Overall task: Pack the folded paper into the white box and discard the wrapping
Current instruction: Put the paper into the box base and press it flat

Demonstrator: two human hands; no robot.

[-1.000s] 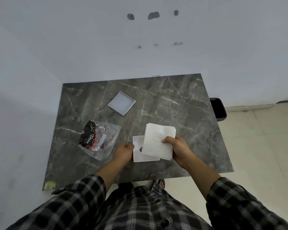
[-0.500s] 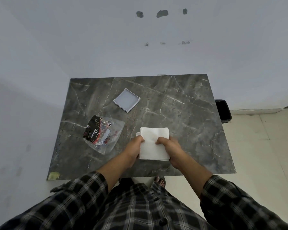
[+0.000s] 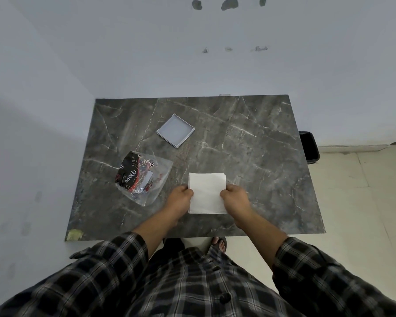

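Observation:
A white stack of folded paper [image 3: 206,191] lies near the front middle of the dark marble table [image 3: 249,145]. My left hand [image 3: 181,197] grips its left edge and my right hand [image 3: 234,197] grips its right edge. The stack covers the white box part that lay under it, so that part is hidden. A shallow white box tray [image 3: 175,130] sits open, farther back and to the left. The clear and black plastic wrapping [image 3: 142,177] lies flat on the table, left of my left hand.
A black bin [image 3: 309,146] stands on the floor past the table's right edge. The wall runs along the back and left sides of the table. A small yellow-green tag [image 3: 74,234] marks the front left corner. My foot [image 3: 220,243] shows under the front edge.
My right hand brought the paper stack down over the white box part. My left hand moved from the box edge to the stack's left side. Both hands now hold the stack squarely.

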